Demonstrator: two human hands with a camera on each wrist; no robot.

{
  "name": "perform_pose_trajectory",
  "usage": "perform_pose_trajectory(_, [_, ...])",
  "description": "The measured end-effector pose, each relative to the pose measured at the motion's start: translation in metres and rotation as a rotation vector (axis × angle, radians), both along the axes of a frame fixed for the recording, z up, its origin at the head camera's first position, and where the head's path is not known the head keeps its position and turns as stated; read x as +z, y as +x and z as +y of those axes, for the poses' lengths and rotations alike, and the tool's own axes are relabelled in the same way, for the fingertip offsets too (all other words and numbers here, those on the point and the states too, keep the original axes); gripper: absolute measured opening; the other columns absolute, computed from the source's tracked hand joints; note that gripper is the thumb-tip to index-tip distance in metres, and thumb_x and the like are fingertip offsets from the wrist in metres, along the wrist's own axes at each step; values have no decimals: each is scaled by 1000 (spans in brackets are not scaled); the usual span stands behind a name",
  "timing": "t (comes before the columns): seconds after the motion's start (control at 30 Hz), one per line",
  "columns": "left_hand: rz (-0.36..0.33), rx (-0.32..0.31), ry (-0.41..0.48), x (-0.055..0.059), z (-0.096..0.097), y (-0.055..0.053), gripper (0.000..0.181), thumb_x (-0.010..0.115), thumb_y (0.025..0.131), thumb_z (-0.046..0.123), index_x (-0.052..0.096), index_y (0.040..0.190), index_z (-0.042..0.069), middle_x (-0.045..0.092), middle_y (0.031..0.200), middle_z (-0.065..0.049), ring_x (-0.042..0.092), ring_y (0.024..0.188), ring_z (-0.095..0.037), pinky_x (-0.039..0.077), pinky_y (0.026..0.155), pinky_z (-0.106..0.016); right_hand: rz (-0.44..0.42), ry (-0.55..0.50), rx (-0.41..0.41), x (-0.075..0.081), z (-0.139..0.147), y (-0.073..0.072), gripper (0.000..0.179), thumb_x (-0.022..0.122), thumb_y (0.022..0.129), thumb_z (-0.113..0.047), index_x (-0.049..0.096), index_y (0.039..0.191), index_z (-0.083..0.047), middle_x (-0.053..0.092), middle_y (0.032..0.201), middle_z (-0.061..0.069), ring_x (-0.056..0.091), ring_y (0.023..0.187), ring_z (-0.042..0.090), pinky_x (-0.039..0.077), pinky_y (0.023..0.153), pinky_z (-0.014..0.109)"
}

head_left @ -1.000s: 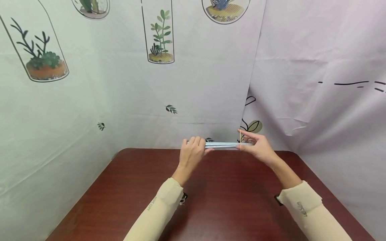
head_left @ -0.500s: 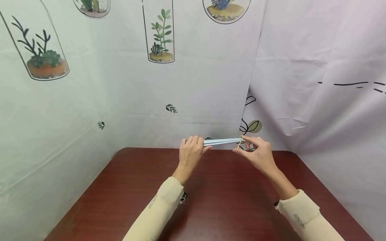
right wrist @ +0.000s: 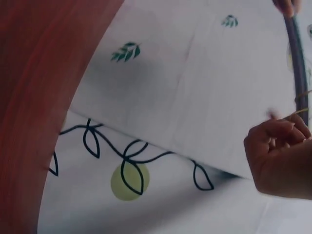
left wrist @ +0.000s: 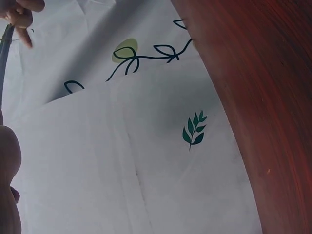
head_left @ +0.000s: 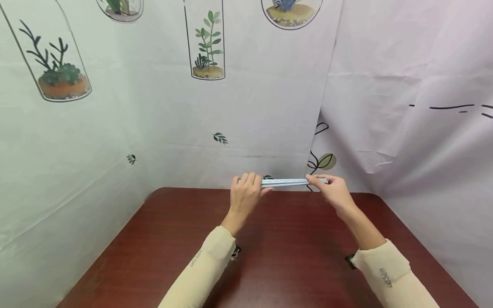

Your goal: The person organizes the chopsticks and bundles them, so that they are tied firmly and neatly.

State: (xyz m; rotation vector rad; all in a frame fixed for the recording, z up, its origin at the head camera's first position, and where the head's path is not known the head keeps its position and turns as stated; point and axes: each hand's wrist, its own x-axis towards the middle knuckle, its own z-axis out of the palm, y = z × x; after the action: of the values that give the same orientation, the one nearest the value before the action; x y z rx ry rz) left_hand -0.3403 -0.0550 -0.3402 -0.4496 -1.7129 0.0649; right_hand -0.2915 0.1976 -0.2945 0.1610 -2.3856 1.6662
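A bundle of slim pale blue sticks [head_left: 285, 182] is held level above the far edge of the table in the head view. My left hand [head_left: 245, 194] grips its left end, fingers wrapped over the top. At the other end, my right hand [head_left: 336, 194] pinches a thin tan rubber band [right wrist: 302, 111], which passes round the bundle near the fingertips. The stick tips show just beyond the right thumb. In the wrist views the bundle looks dark and sits at the frame edge, partly cut off. Whether the sticks are chopsticks or straws I cannot tell.
The dark red-brown table [head_left: 269, 248] spreads below both arms. A pale fabric backdrop [head_left: 161, 107] with printed plants in jars hangs behind and at the sides. Cream sleeves [head_left: 209, 261] cover both forearms, with a dark wrist camera [head_left: 350, 261] beside the right cuff.
The right hand's spread thumb and fingers have drawn together at the sticks' right end, and the stretched band has gone slack round them. The left hand keeps its grip, nearly still.
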Motion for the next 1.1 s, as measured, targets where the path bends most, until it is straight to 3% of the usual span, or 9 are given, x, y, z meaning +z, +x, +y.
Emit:
perform_pose_trajectory(0.1, [19,-25,-6,-1,1,0,55,46,78,66,53,72,11,45,63,0,47,57,-18,40,60,-34,-4,-11,43,1,2,-2,49,70,77,-44,66,108,-7,55,70,-14,28,46,4,33,46,23])
perform_pose_trajectory(0.2, [21,-35,-6,-1,1,0,55,43,80,65,53,72,11,46,63,0,47,57,-17,40,60,-34,50,28,85,1,4,-4,47,71,78,-39,65,111,-6,64,102,-5,46,62,2,42,56,22])
perform_pose_trajectory(0.33, [3,-39,-16,0,1,0,52,50,76,63,53,73,11,45,64,0,46,57,-16,38,60,-32,112,97,150,2,7,-6,46,73,78,-33,64,114,-7,66,102,6,57,84,6,47,70,25])
perform_pose_trajectory(0.43, [-1,-46,-33,1,1,0,52,53,73,63,51,72,11,44,64,0,45,57,-16,37,58,-30,137,146,205,4,11,-5,45,75,76,-29,64,114,-8,65,97,6,60,78,11,48,68,25])
perform_pose_trajectory(0.6, [-9,-46,-51,-1,0,1,53,45,79,64,51,72,11,43,63,0,44,56,-16,36,56,-29,254,278,239,5,14,-3,46,79,71,-28,66,111,-11,61,102,4,53,90,16,45,74,28])
perform_pose_trajectory(0.73, [-30,-43,-42,-4,-1,0,52,46,78,63,52,74,11,44,64,0,44,56,-17,35,55,-30,496,463,201,0,12,-1,51,82,67,-26,66,113,-11,54,112,2,43,101,24,32,79,38])
perform_pose_trajectory(0.87, [-48,-36,-39,-4,-2,-1,51,48,79,62,52,75,11,44,64,0,44,55,-17,34,55,-30,799,594,151,-7,5,0,46,83,64,-18,69,107,-10,55,116,1,40,96,27,22,72,45])
perform_pose_trajectory(1.0, [-64,-25,-45,-1,-2,-2,51,45,81,62,53,75,11,44,64,0,44,56,-16,34,55,-30,1035,584,128,-14,-3,-1,35,83,62,-12,73,96,-12,63,103,0,42,84,23,20,68,46])
perform_pose_trajectory(1.1, [-63,-17,-43,0,-2,-2,50,48,80,61,53,74,11,45,64,0,44,56,-16,34,55,-29,1135,532,136,-19,-8,-1,33,81,61,-8,75,93,-14,65,96,1,41,77,23,21,67,43])
